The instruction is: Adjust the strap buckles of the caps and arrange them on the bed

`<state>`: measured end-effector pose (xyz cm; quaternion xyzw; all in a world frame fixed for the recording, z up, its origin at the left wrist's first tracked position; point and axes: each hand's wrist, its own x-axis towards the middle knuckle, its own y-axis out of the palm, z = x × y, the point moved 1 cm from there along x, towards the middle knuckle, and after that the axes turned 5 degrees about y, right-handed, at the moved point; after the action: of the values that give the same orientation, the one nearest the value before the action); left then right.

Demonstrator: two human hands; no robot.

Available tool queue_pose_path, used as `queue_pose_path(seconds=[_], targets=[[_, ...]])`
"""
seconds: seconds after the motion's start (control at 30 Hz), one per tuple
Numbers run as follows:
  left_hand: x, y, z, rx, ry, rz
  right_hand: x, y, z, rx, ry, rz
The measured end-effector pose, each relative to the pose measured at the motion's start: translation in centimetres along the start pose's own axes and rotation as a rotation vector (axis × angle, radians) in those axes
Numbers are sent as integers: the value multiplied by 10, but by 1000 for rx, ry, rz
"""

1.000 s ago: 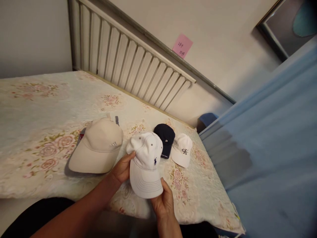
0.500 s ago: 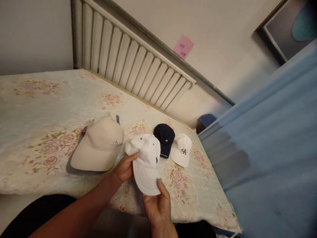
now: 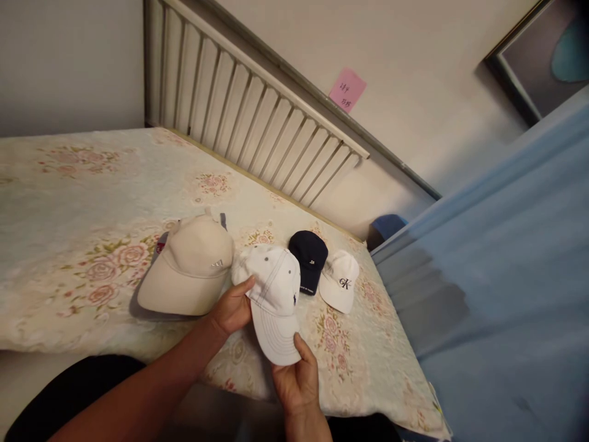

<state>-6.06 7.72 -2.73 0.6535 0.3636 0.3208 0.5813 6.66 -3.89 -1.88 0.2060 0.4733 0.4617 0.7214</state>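
Note:
Both hands hold a white baseball cap (image 3: 273, 282) with a small dark emblem on its front, its brim pointing down toward me. My left hand (image 3: 233, 307) grips the side of the crown, thumb on the outer fabric and the other fingers mostly hidden beneath. At the brim's right corner, my right hand (image 3: 299, 377) pinches the edge with its thumb on top. To the left lies a beige cap (image 3: 193, 264), with part of a grey item showing behind it. A navy cap (image 3: 307, 255) and a white cap with black CK-like letters (image 3: 340, 282) lie beyond the held one.
The caps lie on a bed with a floral cover (image 3: 151, 184). A slatted pale headboard or rail (image 3: 248, 104) runs along the wall behind. On the right hangs a blue curtain (image 3: 501, 276), with a dark blue object (image 3: 386, 227) beside it. A pink note (image 3: 348, 89) is on the wall.
The held white cap has turned slightly, so its side panel shows more and its emblem less. Both hands stay on it. The whole view has shifted a little.

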Motion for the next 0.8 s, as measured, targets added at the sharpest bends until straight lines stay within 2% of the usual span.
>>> queue_pose_path(seconds=[0.4,0.7,0.8], targets=[[4,3,-7,-125,141,4,15,-29,21,-17,-38,29],[6,-7,-8,-141,129,106,29,-50,32,56,-57,-32],[6,-9,-12,-128,124,79,33,-58,37,71,-28,-38]])
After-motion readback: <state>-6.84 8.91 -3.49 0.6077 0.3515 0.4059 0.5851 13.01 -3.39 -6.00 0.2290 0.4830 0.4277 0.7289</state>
